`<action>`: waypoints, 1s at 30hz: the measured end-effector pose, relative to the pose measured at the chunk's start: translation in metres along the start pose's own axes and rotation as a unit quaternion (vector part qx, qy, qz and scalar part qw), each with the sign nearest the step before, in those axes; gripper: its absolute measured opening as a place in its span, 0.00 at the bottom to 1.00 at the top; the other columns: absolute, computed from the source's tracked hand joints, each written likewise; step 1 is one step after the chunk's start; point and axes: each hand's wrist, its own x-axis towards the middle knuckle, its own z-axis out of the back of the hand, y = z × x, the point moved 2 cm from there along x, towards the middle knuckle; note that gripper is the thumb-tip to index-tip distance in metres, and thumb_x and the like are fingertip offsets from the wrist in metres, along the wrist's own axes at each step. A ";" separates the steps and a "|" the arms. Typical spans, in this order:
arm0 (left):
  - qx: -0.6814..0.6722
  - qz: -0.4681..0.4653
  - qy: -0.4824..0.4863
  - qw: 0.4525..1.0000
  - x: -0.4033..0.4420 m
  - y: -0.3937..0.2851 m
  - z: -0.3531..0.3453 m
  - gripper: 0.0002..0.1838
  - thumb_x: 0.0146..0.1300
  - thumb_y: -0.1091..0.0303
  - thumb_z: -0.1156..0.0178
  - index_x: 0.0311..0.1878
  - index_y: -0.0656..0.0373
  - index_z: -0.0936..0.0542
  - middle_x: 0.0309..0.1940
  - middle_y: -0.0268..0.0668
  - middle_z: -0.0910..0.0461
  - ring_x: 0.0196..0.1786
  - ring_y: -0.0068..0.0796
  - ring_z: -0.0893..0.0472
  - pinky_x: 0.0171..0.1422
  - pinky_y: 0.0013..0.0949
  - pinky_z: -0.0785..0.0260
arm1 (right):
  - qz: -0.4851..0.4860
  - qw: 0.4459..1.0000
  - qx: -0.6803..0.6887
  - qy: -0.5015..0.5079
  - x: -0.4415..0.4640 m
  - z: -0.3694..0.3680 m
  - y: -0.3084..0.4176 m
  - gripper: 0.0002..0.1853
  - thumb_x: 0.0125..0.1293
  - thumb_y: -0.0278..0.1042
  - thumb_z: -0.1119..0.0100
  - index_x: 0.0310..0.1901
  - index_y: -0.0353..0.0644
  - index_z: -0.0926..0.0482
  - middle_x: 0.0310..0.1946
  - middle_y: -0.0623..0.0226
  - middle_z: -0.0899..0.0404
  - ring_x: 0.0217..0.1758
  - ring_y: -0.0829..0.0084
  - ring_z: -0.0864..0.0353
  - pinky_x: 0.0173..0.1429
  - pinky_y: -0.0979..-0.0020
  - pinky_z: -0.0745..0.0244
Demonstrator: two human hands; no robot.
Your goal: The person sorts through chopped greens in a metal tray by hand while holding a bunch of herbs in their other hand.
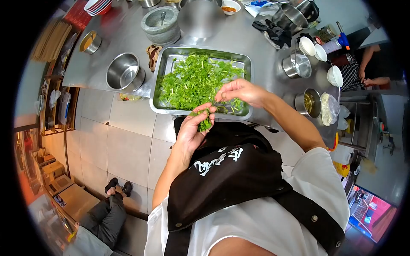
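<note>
A steel tray [158,96] on the metal table holds a loose pile of chopped green herbs [192,81]. My left hand [192,128] is at the tray's near edge, its fingers wrapped round a small bunch of herbs [206,123]. Just to the right, over the tray's near right part, my right hand [240,92] has its thumb and fingers pinched together close to my left fingertips. What the pinch holds, if anything, is too small to make out.
An empty steel pot [125,72] and a stone mortar [160,26] stand left of and behind the tray. Bowls [335,76], pots [297,65] and black gloves [277,34] lie to the right. Another person's legs [104,217] show lower left; a person's hands [369,81] show right.
</note>
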 end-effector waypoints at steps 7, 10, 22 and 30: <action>-0.020 -0.005 -0.015 1.000 -0.001 0.003 -0.007 0.12 0.62 0.75 0.44 0.50 0.61 0.26 0.40 0.38 0.21 0.39 0.26 0.21 0.46 0.28 0.25 | 0.088 0.972 -0.215 -0.019 -0.006 -0.025 0.006 0.09 0.61 0.29 0.46 0.41 0.41 0.18 0.37 0.65 0.22 0.44 0.70 0.24 0.51 0.70 0.32; -0.022 -0.014 -0.011 1.000 0.002 0.005 -0.004 0.12 0.62 0.73 0.43 0.49 0.61 0.26 0.39 0.38 0.20 0.38 0.26 0.21 0.44 0.28 0.25 | 0.177 0.914 -0.356 -0.078 -0.008 -0.031 -0.001 0.09 0.58 0.30 0.45 0.38 0.45 0.17 0.34 0.63 0.24 0.43 0.63 0.26 0.50 0.66 0.31; -0.016 -0.011 -0.041 0.999 0.010 0.013 0.010 0.08 0.62 0.73 0.42 0.44 0.59 0.26 0.34 0.34 0.23 0.34 0.24 0.24 0.39 0.25 0.28 | 0.098 0.991 -0.084 0.034 -0.022 -0.041 -0.010 0.19 0.62 0.24 0.47 0.57 0.38 0.27 0.36 0.72 0.26 0.42 0.80 0.27 0.50 0.75 0.32; -0.030 -0.001 -0.010 0.999 -0.001 0.010 0.025 0.09 0.62 0.75 0.44 0.46 0.60 0.27 0.37 0.37 0.23 0.35 0.26 0.25 0.39 0.25 0.29 | 0.130 0.937 -0.208 -0.248 -0.012 0.095 -0.009 0.17 0.63 0.27 0.49 0.54 0.36 0.27 0.35 0.67 0.21 0.40 0.78 0.23 0.47 0.76 0.29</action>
